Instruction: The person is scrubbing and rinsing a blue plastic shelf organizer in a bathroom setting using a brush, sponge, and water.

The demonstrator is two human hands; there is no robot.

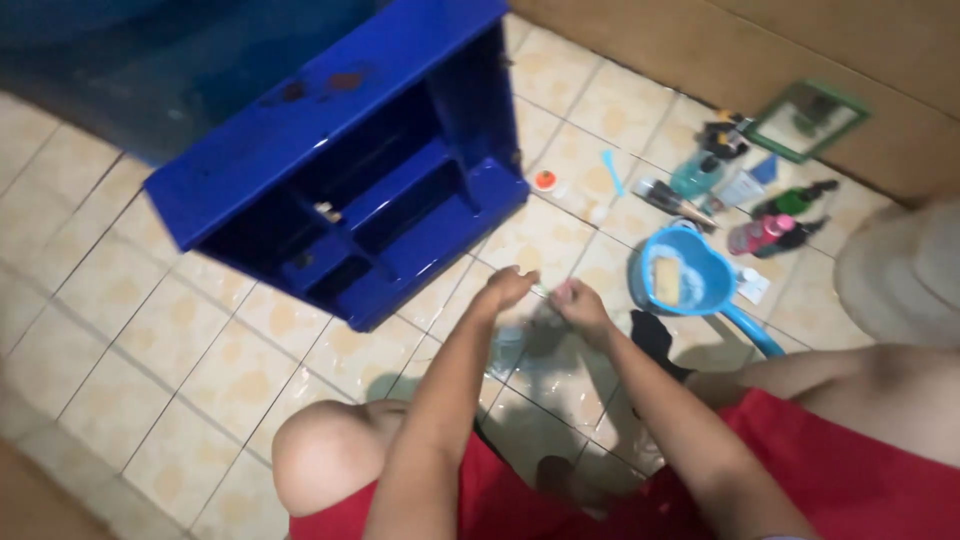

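Here, the person is crouching on a tiled floor [150, 300], with both hands meeting near the middle of the view. The left hand [507, 288] is curling its fingers and pressing toward the right hand [577, 303], which is also closing; a small pale thing [541, 290] is showing between them, too blurred to name, and I cannot tell which hand is actually pinching it. Just below the hands, a clear container [507, 350] is lying on the wet tiles, blurred as well.

At about ten o'clock from the hands, a blue plastic shelf unit [330, 130] is lying tipped on the floor, its open compartments facing the camera. At twelve o'clock, a small orange-and-white lid [545, 180] is resting on a tile beside the shelf's corner, and a light blue toothbrush-like stick [611, 172] is lying just past it.

At three o'clock, a light blue dipper [685, 272] is sitting on the floor with a yellowish sponge [666, 280] inside it, its handle [755, 335] pointing toward five o'clock. A black cloth [655, 338] is lying between the dipper and the right forearm. At two o'clock, toiletry bottles are clustering near the wall: a teal bottle [697, 175], a pink bottle [760, 235] and a green bottle [795, 198]. A green-framed mirror [808, 120] is leaning against the brown wall [700, 50] beyond them.
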